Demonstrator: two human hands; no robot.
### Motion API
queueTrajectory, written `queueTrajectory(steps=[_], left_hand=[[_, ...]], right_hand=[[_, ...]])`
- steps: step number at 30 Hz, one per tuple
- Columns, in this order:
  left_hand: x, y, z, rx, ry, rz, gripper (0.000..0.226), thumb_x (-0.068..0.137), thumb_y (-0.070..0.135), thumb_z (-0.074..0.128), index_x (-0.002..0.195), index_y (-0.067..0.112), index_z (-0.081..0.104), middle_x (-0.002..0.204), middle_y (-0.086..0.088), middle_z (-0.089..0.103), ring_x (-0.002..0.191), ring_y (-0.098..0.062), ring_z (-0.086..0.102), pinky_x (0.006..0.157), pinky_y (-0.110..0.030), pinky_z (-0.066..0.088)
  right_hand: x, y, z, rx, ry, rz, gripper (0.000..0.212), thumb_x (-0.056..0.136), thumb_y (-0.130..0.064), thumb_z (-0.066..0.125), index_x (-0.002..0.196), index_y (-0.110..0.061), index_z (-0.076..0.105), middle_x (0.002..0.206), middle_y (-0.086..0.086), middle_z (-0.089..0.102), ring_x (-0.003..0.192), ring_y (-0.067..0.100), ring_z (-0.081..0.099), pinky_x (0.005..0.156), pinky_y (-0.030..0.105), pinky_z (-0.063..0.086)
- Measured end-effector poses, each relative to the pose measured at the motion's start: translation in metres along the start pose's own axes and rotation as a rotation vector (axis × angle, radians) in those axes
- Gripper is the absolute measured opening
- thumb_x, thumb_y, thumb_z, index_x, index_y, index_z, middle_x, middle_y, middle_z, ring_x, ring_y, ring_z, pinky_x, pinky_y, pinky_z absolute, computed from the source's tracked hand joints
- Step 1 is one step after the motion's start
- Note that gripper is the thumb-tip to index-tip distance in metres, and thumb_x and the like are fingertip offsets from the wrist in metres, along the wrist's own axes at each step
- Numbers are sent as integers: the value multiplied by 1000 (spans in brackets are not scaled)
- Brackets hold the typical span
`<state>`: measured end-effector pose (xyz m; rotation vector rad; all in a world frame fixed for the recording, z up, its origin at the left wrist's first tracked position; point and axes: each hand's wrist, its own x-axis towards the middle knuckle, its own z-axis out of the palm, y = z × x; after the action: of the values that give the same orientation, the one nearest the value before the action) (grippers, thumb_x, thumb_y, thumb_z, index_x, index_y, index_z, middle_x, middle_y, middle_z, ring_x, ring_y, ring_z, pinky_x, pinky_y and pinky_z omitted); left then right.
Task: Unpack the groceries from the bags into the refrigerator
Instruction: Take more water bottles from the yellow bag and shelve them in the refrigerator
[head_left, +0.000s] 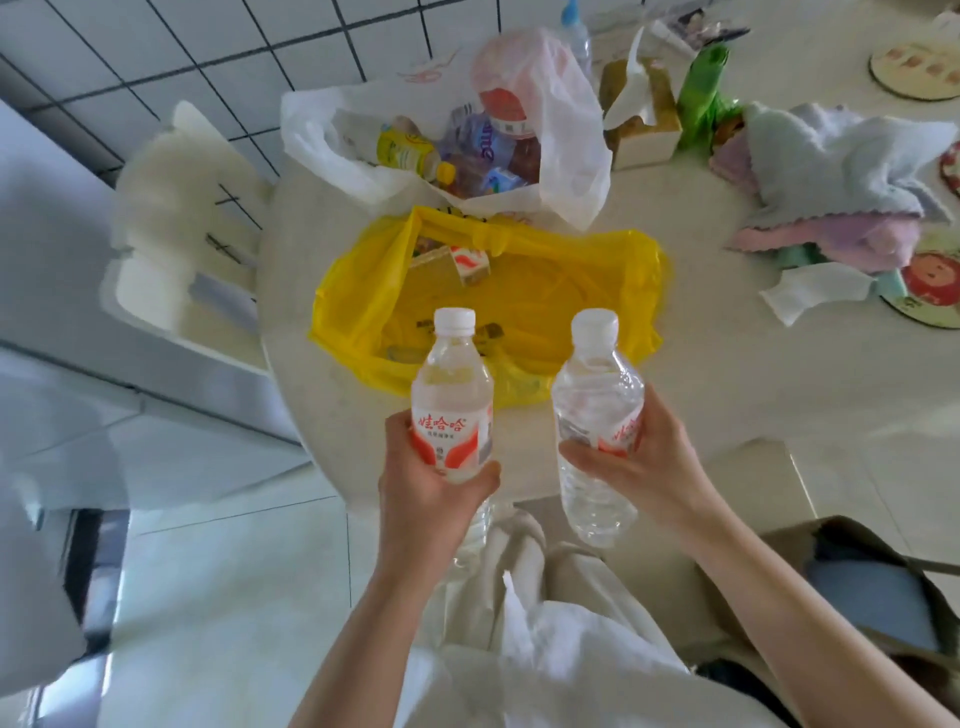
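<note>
Bright, soft daylight; warped, blurred edges.

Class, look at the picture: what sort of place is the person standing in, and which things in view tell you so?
Probably a home kitchen or dining area. A round table holds grocery bags, a tissue box and folded towels, and the wall behind is tiled.

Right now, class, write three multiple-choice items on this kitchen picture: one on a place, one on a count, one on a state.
1. Where does the crumpled yellow plastic bag lie?
A. on the pale round table
B. on the floor
C. on the white chair

2. How many clear plastic water bottles are held?
A. one
B. two
C. three

3. The held bottles' white caps are:
A. off
B. on
C. missing

Answers: 1 A, the bag rests on the tabletop. 2 B, the left hand grips one bottle, the right hand another. 3 B, both caps sit on the necks.
</note>
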<state>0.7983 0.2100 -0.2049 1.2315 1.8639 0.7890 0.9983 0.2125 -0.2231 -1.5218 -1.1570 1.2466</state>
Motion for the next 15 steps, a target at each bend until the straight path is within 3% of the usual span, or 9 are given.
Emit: queueTrajectory(steps=[4,8,11,15], left_hand=[[-44,-22,-10,7,60,-80,66,59,15,89,106,27,44,89,17,59,78,6,58,60,-10,43],[-82,-45,-21,41,120,-105,68,60,17,89,109,28,43,87,21,58,75,10,58,58,-6,42],[-106,-62,-32,34,156,-164,68,60,18,89,108,30,42,84,22,58,71,17,57,55,-4,43],[-139,-86,-55,-3,225,-262,69,60,19,89,107,32,40,86,23,57,74,12,56,53,-6,42]], right_hand=[[-34,7,12,-76,-75,5,58,59,-24,85,104,-38,52,91,-18,68,83,-4,64,68,11,49],[-63,20,30,-89,-151,39,55,56,-30,81,104,-25,54,87,-10,69,79,7,66,72,29,54],[-81,29,48,-78,-180,44,54,59,-21,85,102,-23,53,84,-8,67,75,8,65,67,28,52],[-98,34,76,-85,-238,76,53,53,-29,81,97,-28,54,82,-16,68,73,4,65,69,28,52]])
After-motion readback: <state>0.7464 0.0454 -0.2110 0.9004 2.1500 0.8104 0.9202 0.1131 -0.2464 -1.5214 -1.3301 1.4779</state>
